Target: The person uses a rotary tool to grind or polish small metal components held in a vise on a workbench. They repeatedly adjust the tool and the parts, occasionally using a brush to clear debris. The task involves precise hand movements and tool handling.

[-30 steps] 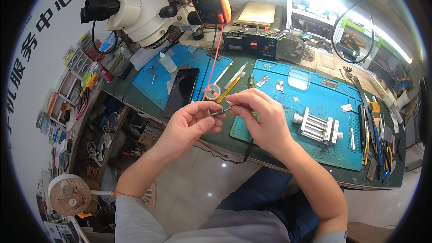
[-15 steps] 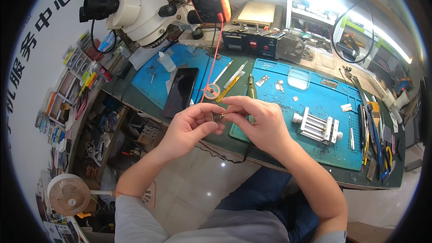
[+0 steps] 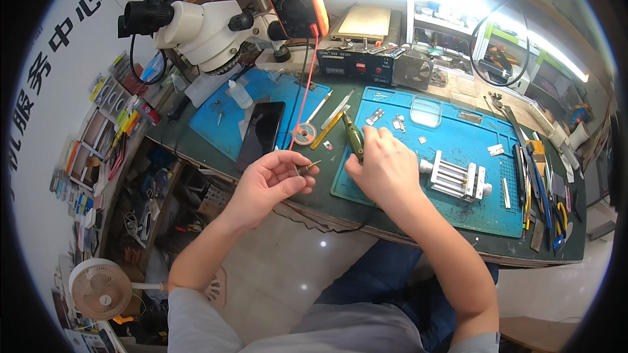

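above the near edge of the table (image 3: 572, 252), a small metal part (image 3: 305, 170) sits in the left hand (image 3: 278, 180), pinched between thumb and curled fingers, probably to leave its pointed end exposed. over the left edge of the right blue mat (image 3: 451, 135), the right hand (image 3: 389, 163) has thumb and fingers closed round the green pen-shaped tool (image 3: 354, 135), presumably for control. silver clamp (image 3: 453, 177) rests toward that mat's near edge; dark phone (image 3: 263, 134) lies flat near the table's front-left edge, seemingly set aside.

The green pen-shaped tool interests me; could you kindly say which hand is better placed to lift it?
Probably the right hand: its fingers are at the green tool, while the left hand is farther away and holds a small metal piece.
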{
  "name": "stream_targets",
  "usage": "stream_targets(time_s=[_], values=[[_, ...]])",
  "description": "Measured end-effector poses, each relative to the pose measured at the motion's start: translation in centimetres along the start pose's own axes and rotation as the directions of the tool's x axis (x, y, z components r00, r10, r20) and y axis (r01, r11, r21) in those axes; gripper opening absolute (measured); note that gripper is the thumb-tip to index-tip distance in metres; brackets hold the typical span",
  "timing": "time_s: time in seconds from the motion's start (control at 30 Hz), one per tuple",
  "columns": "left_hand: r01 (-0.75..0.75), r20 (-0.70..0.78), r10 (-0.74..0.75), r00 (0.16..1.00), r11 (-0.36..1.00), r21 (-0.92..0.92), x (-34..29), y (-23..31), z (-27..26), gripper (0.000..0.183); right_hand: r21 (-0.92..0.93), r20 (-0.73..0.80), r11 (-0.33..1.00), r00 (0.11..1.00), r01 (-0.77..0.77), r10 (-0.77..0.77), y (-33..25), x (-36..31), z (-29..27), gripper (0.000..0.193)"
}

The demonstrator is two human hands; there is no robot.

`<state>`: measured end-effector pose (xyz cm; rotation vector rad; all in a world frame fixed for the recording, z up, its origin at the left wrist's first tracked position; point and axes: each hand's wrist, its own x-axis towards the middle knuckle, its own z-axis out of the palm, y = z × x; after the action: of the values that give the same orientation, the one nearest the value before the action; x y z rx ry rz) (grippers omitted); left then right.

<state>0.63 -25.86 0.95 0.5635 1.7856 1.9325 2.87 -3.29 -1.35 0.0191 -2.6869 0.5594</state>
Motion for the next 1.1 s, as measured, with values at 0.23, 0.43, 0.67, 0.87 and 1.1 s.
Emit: stream_targets(time_s=[0.23,0.43,0.67,0.87,1.1], values=[[0.034,0.072,-0.036,0.997,0.999,0.021,-1.4,1.7,-1.6,0.026,0.577,0.049,0.816,0.996,0.034,-0.076,-0.8,-6.9,-5.7,0.028],[0.065,0.342,-0.079,0.936,0.997,0.052,-1.9,2.9,-0.7,0.025,0.472,-0.012,0.866,0.984,0.165,-0.18,0.5,-9.4,-6.3,0.032],[0.098,0.413,-0.137,0.901,0.989,0.114,-2.4,3.5,0.8,0.028,0.453,-0.066,0.862,0.973,0.229,-0.223,0.8,-10.5,-7.1,0.032],[0.104,0.403,-0.097,0.91,0.995,0.005,-2.4,3.6,1.5,0.031,0.468,-0.11,0.856,0.975,0.221,-0.191,1.3,-11.3,-7.7,0.032],[0.142,0.379,-0.139,0.915,0.99,0.02,-2.4,3.6,2.5,0.036,0.423,-0.185,0.86,0.956,0.285,-0.226,1.4,-11.7,-8.6,0.032]])
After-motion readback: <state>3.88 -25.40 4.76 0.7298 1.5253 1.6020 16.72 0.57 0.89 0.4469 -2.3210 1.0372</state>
